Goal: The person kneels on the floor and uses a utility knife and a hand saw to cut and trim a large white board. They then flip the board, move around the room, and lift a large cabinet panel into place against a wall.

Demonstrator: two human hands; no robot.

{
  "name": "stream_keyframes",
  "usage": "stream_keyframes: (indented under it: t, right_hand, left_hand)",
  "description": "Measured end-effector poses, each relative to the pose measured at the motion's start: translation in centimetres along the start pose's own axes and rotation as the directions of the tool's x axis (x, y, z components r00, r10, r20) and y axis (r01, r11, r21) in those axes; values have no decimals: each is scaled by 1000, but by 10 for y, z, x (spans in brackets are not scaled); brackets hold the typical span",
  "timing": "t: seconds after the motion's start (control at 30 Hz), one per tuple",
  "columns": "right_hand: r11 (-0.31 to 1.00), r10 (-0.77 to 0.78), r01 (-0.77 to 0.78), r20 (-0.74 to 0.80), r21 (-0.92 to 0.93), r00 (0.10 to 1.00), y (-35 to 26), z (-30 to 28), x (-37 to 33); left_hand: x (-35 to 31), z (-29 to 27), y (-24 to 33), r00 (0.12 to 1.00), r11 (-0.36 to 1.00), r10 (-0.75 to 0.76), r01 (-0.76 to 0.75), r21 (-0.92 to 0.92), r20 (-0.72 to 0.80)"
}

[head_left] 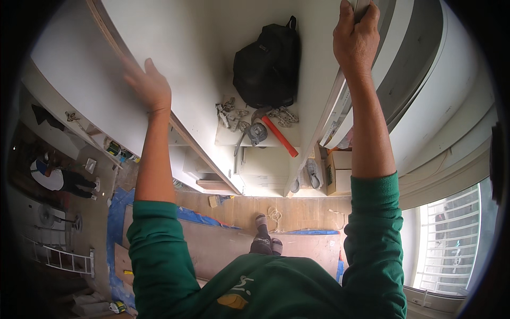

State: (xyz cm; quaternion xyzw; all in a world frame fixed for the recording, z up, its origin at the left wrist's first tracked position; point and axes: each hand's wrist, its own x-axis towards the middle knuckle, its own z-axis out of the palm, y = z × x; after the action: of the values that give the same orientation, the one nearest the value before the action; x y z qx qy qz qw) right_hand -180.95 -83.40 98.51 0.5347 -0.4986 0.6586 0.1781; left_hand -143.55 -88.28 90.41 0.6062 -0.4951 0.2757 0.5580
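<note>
My left hand (150, 87) is at the wood-toned front edge of a white cabinet panel (180, 80). Its thumb stands apart from the fingers, which are blurred by motion, and it holds nothing that I can see. Higher up on the right, my right hand (357, 42) is closed around a pale strip (361, 8) at the front edge of another white upright panel. Between the two panels, a black backpack (267, 66) rests on a shelf. In front of it lie a claw hammer with a red handle (280, 136), metal cabinet hinges (229, 112) and a round grey tool (257, 134).
Below the shelf stand grey shoes (313, 174) and a cardboard box (339, 170). A brush (219, 200) and a cord (274, 214) lie on the wood floor. Brown sheets (212, 244) edged with blue film cover it. Far left, another person (53, 175) is near a ladder (66, 261).
</note>
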Motion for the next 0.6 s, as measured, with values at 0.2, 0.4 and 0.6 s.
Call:
stream_keyframes:
  t: [0.2, 0.4, 0.6]
  right_hand:
    - [993, -114, 108, -181, -43, 977, 4, 12, -1]
    - [995, -103, 101, -89, -28, 991, 9, 7, 1]
    - [986, -162, 155, -138, -57, 977, 15, 10, 5]
  left_hand:
    - [4, -1, -9, 989, 992, 123, -120, 40, -79]
    - [1, -5, -10, 998, 994, 59, -57, -90, 11]
    - [8, 9, -25, 986, 981, 154, -160, -105, -63]
